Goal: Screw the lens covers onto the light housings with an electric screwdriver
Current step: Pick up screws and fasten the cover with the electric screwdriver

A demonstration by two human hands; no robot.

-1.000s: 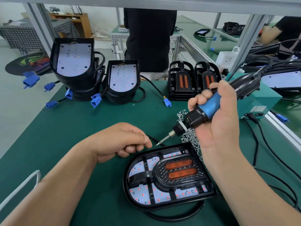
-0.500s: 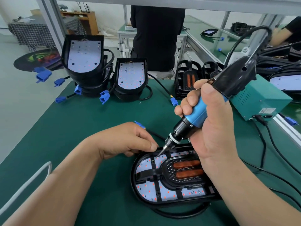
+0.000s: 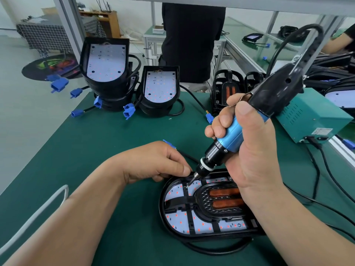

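A black light housing (image 3: pixel 169 225) lies flat on the green mat, its white LED board dotted with red. On it sits the black lens cover (image 3: pixel 224 199) with two orange lenses. My right hand (image 3: pixel 253 150) grips the blue and black electric screwdriver (image 3: pixel 230 135), held tilted. Its bit tip rests on a screw spot at the cover's upper left (image 3: pixel 187 186). My left hand (image 3: pixel 153 162) lies at the housing's far left edge, fingers curled, with thumb and forefinger tips together right beside the bit. Nothing shows between those fingers.
Two stacks of open housings (image 3: pixel 105 62) (image 3: pixel 160 87) with blue connectors stand at the back left. Spare lens covers (image 3: pixel 226 91) stand behind the screwdriver. A teal power box (image 3: pixel 311 116) and black cables (image 3: pixel 326 173) fill the right. A person in black (image 3: pixel 192 35) stands beyond the table.
My right hand lowered the screwdriver from mid-air and set its bit on the cover's upper left. My left hand slid right to the housing's edge beside the bit.
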